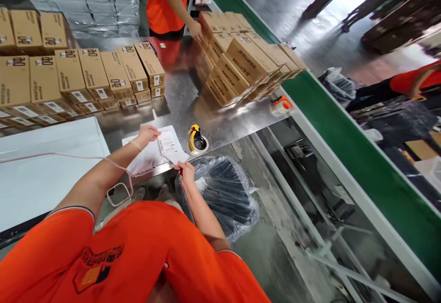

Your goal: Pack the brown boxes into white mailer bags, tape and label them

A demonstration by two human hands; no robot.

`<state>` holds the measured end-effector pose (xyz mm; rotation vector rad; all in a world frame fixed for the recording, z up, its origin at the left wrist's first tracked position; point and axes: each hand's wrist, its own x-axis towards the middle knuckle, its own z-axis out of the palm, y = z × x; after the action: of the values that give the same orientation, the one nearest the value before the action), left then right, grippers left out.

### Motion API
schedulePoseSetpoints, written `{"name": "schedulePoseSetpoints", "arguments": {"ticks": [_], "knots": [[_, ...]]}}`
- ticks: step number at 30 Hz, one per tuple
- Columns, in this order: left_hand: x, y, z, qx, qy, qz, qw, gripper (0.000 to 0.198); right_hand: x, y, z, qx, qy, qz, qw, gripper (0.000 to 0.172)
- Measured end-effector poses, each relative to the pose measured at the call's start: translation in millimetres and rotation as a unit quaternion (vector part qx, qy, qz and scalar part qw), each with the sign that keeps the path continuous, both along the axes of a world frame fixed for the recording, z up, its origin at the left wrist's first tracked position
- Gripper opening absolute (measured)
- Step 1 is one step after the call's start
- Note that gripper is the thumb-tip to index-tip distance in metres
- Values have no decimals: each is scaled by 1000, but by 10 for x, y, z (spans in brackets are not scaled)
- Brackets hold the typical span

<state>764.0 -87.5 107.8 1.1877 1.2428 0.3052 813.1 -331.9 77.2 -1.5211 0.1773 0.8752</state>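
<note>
My left hand (pixel 147 134) is closed in a pinch on the top edge of a white printed label sheet (pixel 168 144) lying on a clear plastic bag (pixel 146 158) at the steel table's near edge. My right hand (pixel 186 171) pinches the lower corner of the same label sheet. A yellow and black tape dispenser (pixel 196 138) sits on the table just right of the sheet. Below my right hand stands a bin lined with a clear bag (pixel 223 193) full of dark items.
Rows of brown cartons (pixel 86 75) stand at the left and a slanted stack of cartons (pixel 241 66) at the centre. A co-worker in an orange shirt (pixel 165 0) touches that stack. An orange tape dispenser (pixel 281 105) lies by the green conveyor belt (pixel 344 142). A white board (pixel 44 165) lies left.
</note>
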Motion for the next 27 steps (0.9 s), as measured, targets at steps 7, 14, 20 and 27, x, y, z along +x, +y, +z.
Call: {"name": "schedulePoseSetpoints", "arguments": {"ticks": [7, 14, 20, 27], "knots": [[180, 44, -301, 103, 81, -14, 991, 35, 104, 137, -136, -28, 30, -30, 999, 43], [166, -141, -312, 262, 108, -88, 955, 26, 47, 41, -259, -67, 55, -30, 996, 41], [153, -228, -275, 408, 134, -243, 870, 30, -20, -39, -387, -93, 49, -35, 994, 28], [161, -591, -550, 443, 192, -465, 743, 66, -5, -752, -498, -154, 36, -87, 984, 24]]}}
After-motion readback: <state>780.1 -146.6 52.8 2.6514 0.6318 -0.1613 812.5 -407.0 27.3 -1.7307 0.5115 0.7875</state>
